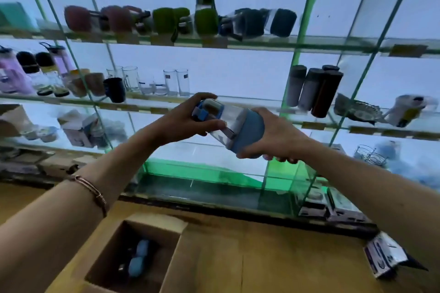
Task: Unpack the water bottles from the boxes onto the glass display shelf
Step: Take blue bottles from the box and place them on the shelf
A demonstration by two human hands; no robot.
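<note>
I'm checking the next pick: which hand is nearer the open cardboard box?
Left. The left hand grips the bottle lid almost above the cardboard box; the right hand holds its base, farther right.

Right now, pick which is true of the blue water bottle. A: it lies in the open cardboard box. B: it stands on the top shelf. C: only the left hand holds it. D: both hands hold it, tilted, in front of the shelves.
D: the left hand grips the cap end and the right hand grips the base of the blue water bottle, tilted in front of the glass display shelf.
</note>
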